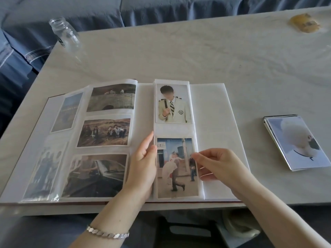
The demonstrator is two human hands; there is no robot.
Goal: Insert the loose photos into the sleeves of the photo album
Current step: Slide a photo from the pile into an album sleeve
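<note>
- Photo album (211, 108) lies open on the table (179, 56), straight in front of the person and under both hands.
- Left hand (143, 163): the thumb lies on the front of the left edge of a narrow album page (172, 129). The fingers run straight up along that edge and seem to pass behind it, so the hand holds the page edge between thumb and fingers. A bracelet (107, 233) is on this wrist.
- Right hand (220, 167): thumb and forefinger are closed together on the right edge of the street photo (176, 169), and the other fingers are curled below them.
- The street photo sits in the lower part of the narrow page, between the two hands. I cannot tell whether its right edge is fully inside the sleeve.
- Portrait photo (172, 104): in the upper sleeve of the same page, beyond both hands.
- Left of the left hand, the facing page holds three landscape photos (104, 132) stacked one above another. Further left are two upright prints, blurred by the plastic.
- Stack of loose photos (295, 142): on the table well to the right of the right hand, clear of the album. The top print shows something white.
- Glass jar (65, 34): far beyond the left hand, at the table corner, no lid visible.
- Yellowish item (304, 23): far beyond the right hand, too blurred to identify.
</note>
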